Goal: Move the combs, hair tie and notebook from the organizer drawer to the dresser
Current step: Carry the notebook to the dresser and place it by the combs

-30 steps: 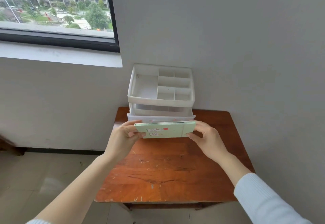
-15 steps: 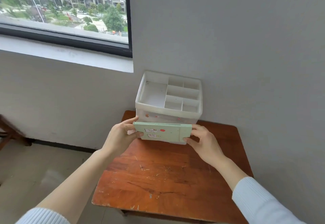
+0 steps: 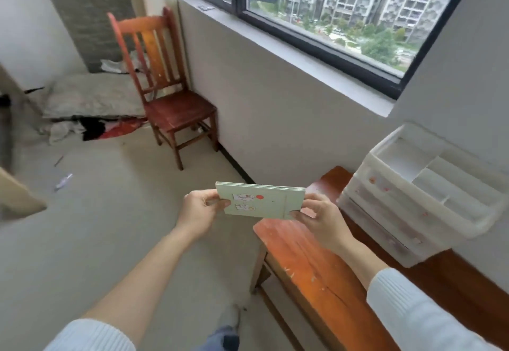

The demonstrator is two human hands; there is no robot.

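Head view: my left hand (image 3: 199,210) and right hand (image 3: 319,213) pinch the ends of the pale green sticker-decorated notebook (image 3: 260,203) at frame centre, left of the white plastic drawer organizer (image 3: 418,199) on the reddish wooden table (image 3: 308,262).

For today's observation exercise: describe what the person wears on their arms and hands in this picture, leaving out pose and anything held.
Both arms wear a white ribbed knit top. The left sleeve is pushed up near the elbow, baring the forearm; the right sleeve ends partway along the forearm. The left hand and right hand are bare, with no gloves, rings or watch visible.
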